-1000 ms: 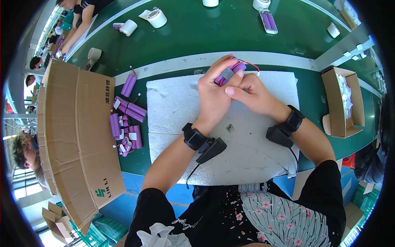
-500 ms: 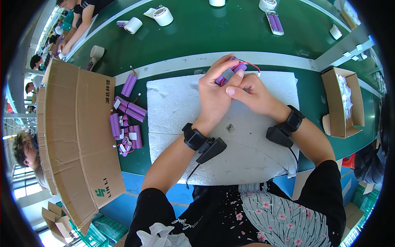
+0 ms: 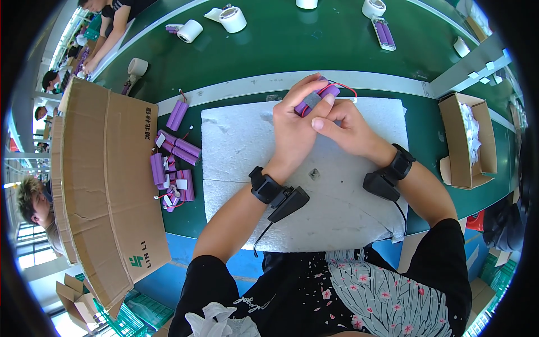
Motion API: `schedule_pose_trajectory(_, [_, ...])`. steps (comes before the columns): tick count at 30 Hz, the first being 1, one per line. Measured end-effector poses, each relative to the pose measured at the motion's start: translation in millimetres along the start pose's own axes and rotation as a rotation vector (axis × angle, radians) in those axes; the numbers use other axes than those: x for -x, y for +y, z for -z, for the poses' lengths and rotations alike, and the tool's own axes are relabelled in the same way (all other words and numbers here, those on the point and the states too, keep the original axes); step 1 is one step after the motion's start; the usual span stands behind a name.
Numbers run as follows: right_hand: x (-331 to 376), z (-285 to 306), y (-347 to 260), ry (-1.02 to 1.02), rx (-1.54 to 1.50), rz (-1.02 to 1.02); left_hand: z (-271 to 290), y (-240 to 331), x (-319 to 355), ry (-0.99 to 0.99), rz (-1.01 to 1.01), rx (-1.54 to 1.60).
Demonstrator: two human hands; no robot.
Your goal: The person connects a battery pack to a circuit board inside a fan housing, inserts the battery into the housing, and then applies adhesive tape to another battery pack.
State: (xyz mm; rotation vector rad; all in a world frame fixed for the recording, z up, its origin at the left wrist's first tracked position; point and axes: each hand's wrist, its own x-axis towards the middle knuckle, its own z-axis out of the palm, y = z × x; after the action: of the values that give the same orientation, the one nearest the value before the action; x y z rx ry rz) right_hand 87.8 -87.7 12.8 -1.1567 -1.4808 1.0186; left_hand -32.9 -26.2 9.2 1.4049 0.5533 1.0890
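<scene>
Where the purple cylindrical-cell battery pack [image 3: 313,100] sits: inside the left hand [image 3: 292,122], long axis seemingly slanting away rightward!
Left grip: pinching it, thumb across.
Right hand [image 3: 352,128]: close alongside, hold hidden, can't tell.

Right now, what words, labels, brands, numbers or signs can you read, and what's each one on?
I don't copy out wording; here is where it stands:
Dark characters: far end of the big cardboard box.
Dark lettering beside a green logo: near end of the same box.
White script: the person's black shirt.
White tags on the purple batteries: too small to read.
Purple battery pack in the left hand: no readable print.
</scene>
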Motion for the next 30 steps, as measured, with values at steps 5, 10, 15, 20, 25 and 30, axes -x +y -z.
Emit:
schedule_pose_trajectory(5, [-0.1,-1.1,-0.2,0.045,0.015,0.071,-1.3,8.9,0.6,-0.021,0.141,0.059])
schedule_pose_trajectory(10, [0.3,-0.2,2.2,0.034,-0.005,0.055,-2.1,7.7,1.0,-0.034,0.085,0.054])
schedule_pose_trajectory(15, [-0.5,-0.8,1.9,0.044,0.009,0.091,-6.5,7.5,0.2,0.03,0.021,0.112])
schedule_pose_trajectory(20, [0.5,2.7,0.5,0.039,0.045,0.063,0.3,6.0,-0.5,-0.051,0.084,0.019])
schedule_pose_trajectory(25, [0.7,2.2,2.7,0.028,0.056,0.056,1.0,4.9,0.5,-0.074,0.155,0.063])
schedule_pose_trajectory(30, [-0.8,-1.6,5.0,0.081,0.02,0.116,-4.5,3.7,0.8,0.016,0.043,0.142])
